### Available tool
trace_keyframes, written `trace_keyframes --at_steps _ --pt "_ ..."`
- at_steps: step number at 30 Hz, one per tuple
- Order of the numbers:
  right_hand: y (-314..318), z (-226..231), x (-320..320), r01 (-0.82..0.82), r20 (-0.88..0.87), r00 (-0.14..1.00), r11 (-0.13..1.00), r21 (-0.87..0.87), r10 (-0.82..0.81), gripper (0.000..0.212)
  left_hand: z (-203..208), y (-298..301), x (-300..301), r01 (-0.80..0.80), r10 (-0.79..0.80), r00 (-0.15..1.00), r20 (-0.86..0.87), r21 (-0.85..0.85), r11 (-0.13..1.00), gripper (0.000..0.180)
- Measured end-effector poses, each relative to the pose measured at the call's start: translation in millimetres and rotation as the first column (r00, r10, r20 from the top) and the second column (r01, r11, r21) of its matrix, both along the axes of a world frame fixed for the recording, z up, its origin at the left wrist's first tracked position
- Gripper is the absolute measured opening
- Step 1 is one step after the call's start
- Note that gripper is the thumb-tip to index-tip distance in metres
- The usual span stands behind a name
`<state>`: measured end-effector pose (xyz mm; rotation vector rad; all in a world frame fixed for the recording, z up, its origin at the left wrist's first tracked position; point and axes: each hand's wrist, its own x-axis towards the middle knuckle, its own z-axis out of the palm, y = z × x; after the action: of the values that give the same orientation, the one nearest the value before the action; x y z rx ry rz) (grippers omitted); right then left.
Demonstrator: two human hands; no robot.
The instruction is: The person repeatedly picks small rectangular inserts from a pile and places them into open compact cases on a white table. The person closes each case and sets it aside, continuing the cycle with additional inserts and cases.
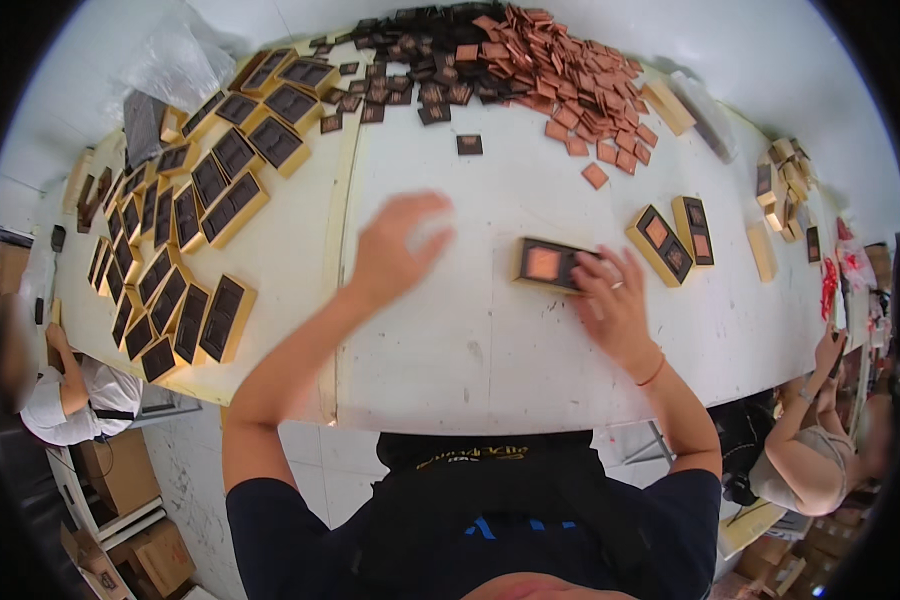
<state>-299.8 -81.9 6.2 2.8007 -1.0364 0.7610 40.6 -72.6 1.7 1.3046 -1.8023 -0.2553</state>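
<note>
A gold-sided box with a black inside lies in front of me, an orange-brown square piece in its left compartment. Over its right end are the fingers of my right hand, gripping it and partly hiding a dark square there. My left hand, blurred by motion, is raised above the white table to the left of the box. Its thumb and fingers are apart, with nothing between them. Two filled gold boxes, one nearer and one farther right, lie beyond my right hand.
Several empty gold boxes cover the table's left side. At the back are heaps of black squares and orange-brown squares; one black square lies apart. More boxes pile at far right. A person works at left, another at right.
</note>
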Motion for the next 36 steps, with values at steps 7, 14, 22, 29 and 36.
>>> trace_keyframes --at_steps 7,14,22,29,36 --pt "-62 38 -49 0.254 0.033 0.966 0.962 0.098 -0.258 0.047 -43 -183 96 -0.421 0.446 0.872 0.204 -0.154 0.894 0.056" --pt "-292 25 -29 0.094 0.439 0.834 0.871 0.483 -0.333 0.060 -40 -274 110 -0.550 0.562 0.823 -0.086 0.126 0.825 0.056" --pt "-436 -57 -14 0.431 0.574 0.702 0.893 0.129 -0.422 0.057 -50 -380 152 -0.821 0.819 0.567 0.088 0.134 0.554 0.069" --pt "-478 -43 -24 0.311 0.427 0.715 0.799 0.515 -0.553 0.074 -55 -399 161 -0.613 0.595 0.790 0.147 0.153 0.775 0.071" --pt "-513 -37 -21 0.419 0.125 0.813 0.721 0.551 -0.568 0.090 -33 -407 134 -0.454 0.449 0.891 0.070 0.197 0.869 0.067"
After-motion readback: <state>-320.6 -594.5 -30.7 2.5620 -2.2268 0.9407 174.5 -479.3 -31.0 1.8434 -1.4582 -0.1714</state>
